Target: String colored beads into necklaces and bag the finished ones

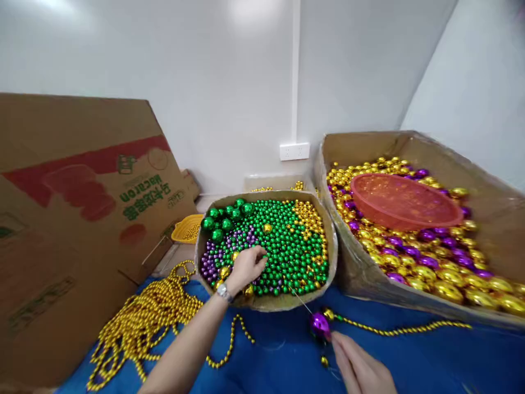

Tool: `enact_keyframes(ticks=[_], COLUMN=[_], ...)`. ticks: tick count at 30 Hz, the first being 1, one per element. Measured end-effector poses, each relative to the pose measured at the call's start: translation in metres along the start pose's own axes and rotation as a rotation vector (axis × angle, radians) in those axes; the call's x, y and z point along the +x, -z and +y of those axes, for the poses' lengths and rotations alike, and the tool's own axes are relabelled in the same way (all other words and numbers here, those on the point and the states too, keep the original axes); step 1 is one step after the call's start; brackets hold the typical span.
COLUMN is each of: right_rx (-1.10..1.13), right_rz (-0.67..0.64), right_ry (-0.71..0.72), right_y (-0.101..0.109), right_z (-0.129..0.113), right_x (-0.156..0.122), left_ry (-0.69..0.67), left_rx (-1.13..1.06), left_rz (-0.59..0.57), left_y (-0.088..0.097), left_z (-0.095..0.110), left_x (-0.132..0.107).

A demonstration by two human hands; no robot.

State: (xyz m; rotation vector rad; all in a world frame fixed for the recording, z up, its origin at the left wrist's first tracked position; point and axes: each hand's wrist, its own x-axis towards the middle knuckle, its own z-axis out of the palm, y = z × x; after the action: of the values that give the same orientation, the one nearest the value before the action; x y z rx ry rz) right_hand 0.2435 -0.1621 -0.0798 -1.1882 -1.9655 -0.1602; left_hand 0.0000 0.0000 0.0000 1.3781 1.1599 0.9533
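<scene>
My left hand (pixel 249 268), a watch on its wrist, reaches over a cardboard box (pixel 266 304) of loose beads. Its fingers are curled and pinched just above the small green beads (pixel 287 246); whatever they hold, if anything, is hidden. Low on the right, my right hand (pixel 361 365) grips a large shiny purple ball (pixel 320 326) with its fingertips. From that ball a thin wire or needle (pixel 302 302) points up and left toward the box rim. A gold ball (pixel 328 314) leads into a gold bead string (pixel 402 331). A small gold bead (pixel 324 361) hangs below the purple ball.
Gold bead strands (pixel 151 306) lie heaped on the blue cloth (pixel 270 350) at left. A big carton (pixel 82 219) stands behind them, near a yellow basket (pixel 189 229). At right, a large box (pixel 356 273) of gold and purple balls holds a red basket (pixel 406 202).
</scene>
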Motion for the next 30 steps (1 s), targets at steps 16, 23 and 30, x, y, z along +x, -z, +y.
enact_keyframes(ticks=[16,23,30], right_rx=[0.002,-0.048,-0.12], right_rz=[0.0,-0.015,-0.002], right_ry=[-0.027,0.012,0.056], right_y=[0.005,0.001,-0.004], right_z=[-0.005,-0.001,0.008], right_x=[0.006,0.001,-0.01], left_ry=[0.171,0.068,-0.31], left_rx=[-0.491,-0.269,0.718], left_rz=[-0.21,-0.192,-0.04], left_y=[-0.033,-0.034,-0.005], left_z=[-0.006,-0.003,0.005], left_x=[-0.05,-0.056,-0.042])
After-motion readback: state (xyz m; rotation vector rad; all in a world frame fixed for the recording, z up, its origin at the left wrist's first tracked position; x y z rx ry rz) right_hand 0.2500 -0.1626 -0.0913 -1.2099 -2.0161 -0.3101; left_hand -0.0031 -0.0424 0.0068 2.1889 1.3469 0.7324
